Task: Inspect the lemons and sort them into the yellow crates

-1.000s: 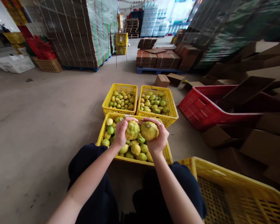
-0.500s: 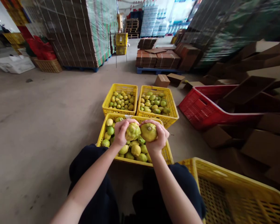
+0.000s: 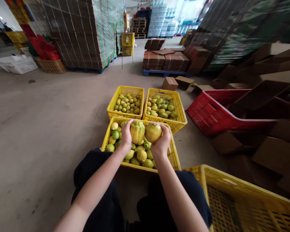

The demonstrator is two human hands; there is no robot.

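My left hand (image 3: 126,135) is closed round a ridged yellow-green citrus fruit (image 3: 137,132), its fingers mostly hidden behind it. Beside it, a smoother yellow citrus fruit (image 3: 153,132) sits in my right hand (image 3: 162,141), gripped from the right and below. Both fruits are held side by side above the near yellow crate (image 3: 140,167). Several yellow and green citrus fruits fill that crate, among them a yellow one (image 3: 141,156) and a green one (image 3: 115,134).
Two yellow crates of smaller fruit, left (image 3: 108,111) and right (image 3: 183,117), stand just beyond. A red crate (image 3: 207,116) with cardboard is at right, a larger yellow crate (image 3: 222,175) at lower right. Flattened cartons (image 3: 176,61) lie on a pallet behind.
Both fruits have been turned in my hands: the left one now shows its ridged side, and the right one's stem end points more upward. My left fingers have shifted behind the fruit.
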